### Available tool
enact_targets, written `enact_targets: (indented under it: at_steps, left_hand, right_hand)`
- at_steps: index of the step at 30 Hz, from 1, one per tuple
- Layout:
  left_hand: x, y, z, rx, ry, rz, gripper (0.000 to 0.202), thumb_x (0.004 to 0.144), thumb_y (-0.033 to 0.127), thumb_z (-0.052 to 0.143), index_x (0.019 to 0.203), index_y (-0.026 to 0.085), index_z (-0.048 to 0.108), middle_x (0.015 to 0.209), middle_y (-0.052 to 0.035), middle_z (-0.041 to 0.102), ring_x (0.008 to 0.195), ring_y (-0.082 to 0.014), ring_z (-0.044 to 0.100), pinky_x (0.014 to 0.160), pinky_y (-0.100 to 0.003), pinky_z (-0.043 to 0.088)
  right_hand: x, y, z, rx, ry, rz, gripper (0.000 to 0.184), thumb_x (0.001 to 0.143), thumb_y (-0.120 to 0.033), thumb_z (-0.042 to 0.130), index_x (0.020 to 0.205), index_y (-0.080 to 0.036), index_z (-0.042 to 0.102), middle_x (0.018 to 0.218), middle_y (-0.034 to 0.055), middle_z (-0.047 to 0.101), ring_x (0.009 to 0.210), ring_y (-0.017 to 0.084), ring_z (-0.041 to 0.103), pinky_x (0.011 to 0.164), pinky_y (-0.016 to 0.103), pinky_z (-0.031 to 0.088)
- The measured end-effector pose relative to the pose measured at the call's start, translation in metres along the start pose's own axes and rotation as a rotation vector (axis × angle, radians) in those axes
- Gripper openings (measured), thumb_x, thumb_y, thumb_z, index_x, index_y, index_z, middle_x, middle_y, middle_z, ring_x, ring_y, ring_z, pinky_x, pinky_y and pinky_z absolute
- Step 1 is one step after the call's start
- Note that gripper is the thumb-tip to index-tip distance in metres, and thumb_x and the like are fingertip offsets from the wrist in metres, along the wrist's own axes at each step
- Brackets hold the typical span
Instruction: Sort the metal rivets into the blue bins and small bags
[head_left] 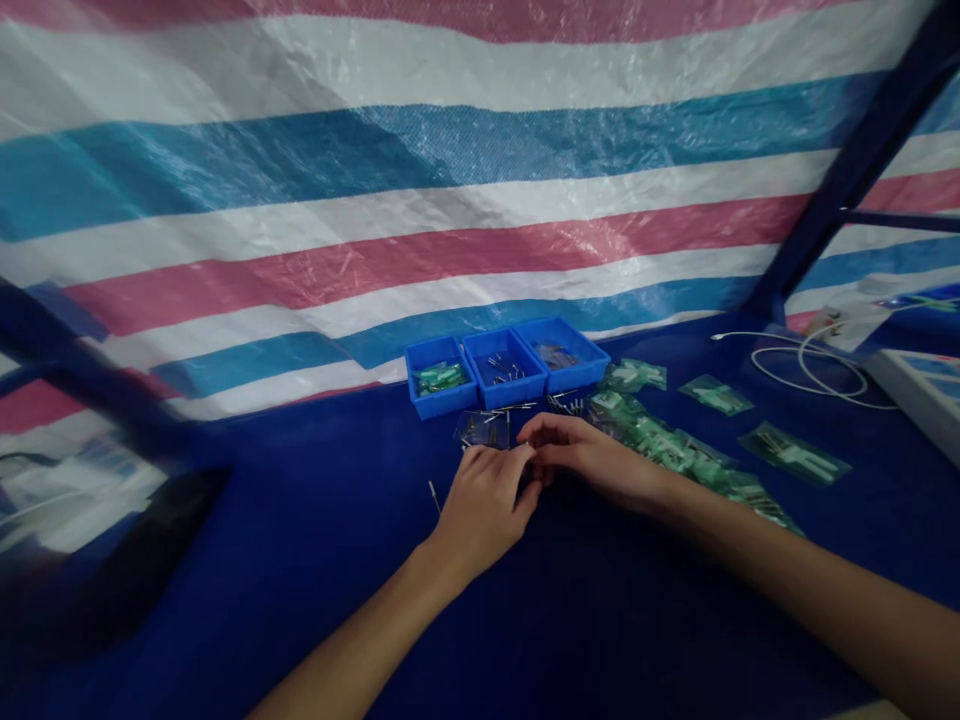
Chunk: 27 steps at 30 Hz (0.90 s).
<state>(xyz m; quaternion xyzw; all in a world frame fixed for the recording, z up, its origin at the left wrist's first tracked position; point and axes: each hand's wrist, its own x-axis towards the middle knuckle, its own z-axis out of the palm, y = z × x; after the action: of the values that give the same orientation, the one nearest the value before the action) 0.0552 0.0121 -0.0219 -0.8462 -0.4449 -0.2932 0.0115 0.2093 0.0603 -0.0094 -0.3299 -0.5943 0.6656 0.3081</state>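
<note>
My left hand (pixel 486 500) and my right hand (pixel 592 458) meet at the middle of a blue table (pixel 300 560), fingers curled together over small parts I cannot make out. A clear plastic bag (pixel 482 429) with thin metal pins lies just beyond my left hand. One loose pin (pixel 433 496) lies to its left. Behind stand three small blue bins: the left bin (pixel 439 377) holds green pieces, the middle bin (pixel 503 368) holds metal pins, the right bin (pixel 564 356) holds dark parts.
Several small green-printed packets (pixel 675 445) trail along the table to the right of my right hand. A white cable (pixel 806 365) coils at the far right by a white tray (pixel 919 385). A striped tarp (pixel 420 190) hangs behind.
</note>
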Motion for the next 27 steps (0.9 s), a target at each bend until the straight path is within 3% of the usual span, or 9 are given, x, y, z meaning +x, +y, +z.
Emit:
enact_targets:
  at_steps: [4, 12, 20, 27]
  left_hand:
    - [0.0, -0.001, -0.001, -0.037, 0.024, -0.026, 0.023, 0.082, 0.007, 0.043, 0.103, 0.015, 0.051, 0.08, -0.0047, 0.068, 0.073, -0.0198, 0.062, 0.075, -0.038, 0.044]
    - [0.003, -0.008, -0.006, -0.112, 0.132, -0.176, 0.019, 0.086, 0.011, 0.04, 0.1, 0.018, 0.052, 0.076, -0.0011, 0.067, 0.072, -0.0172, 0.061, 0.071, -0.032, 0.044]
    - [0.006, -0.012, -0.004, -0.187, 0.099, -0.244, 0.015, 0.088, 0.016, 0.041, 0.096, 0.02, 0.054, 0.062, 0.0034, 0.064, 0.065, -0.0156, 0.061, 0.067, -0.03, 0.044]
    - [0.008, -0.016, -0.002, -0.219, 0.087, -0.252, 0.009, 0.085, 0.02, 0.049, 0.086, 0.02, 0.057, 0.077, 0.0001, 0.067, 0.072, -0.0163, 0.06, 0.064, -0.028, 0.044]
  right_hand:
    - [0.002, -0.001, -0.003, -0.003, 0.014, -0.003, 0.007, 0.069, -0.016, 0.057, 0.075, -0.015, 0.053, 0.068, -0.0022, 0.056, 0.06, 0.009, 0.052, 0.061, 0.025, 0.042]
    - [0.007, -0.002, -0.005, -0.079, -0.014, 0.008, 0.014, 0.07, -0.025, 0.062, 0.073, -0.014, 0.054, 0.061, -0.0032, 0.055, 0.054, 0.009, 0.052, 0.057, 0.025, 0.041]
    - [0.008, 0.003, -0.007, -0.117, -0.057, 0.028, 0.018, 0.076, -0.031, 0.059, 0.081, -0.015, 0.055, 0.065, -0.0027, 0.055, 0.056, 0.008, 0.05, 0.055, 0.023, 0.042]
    - [0.004, -0.001, -0.009, -0.294, 0.016, -0.037, 0.022, 0.085, -0.034, 0.048, 0.076, -0.015, 0.053, 0.061, -0.002, 0.053, 0.056, 0.009, 0.048, 0.053, 0.022, 0.038]
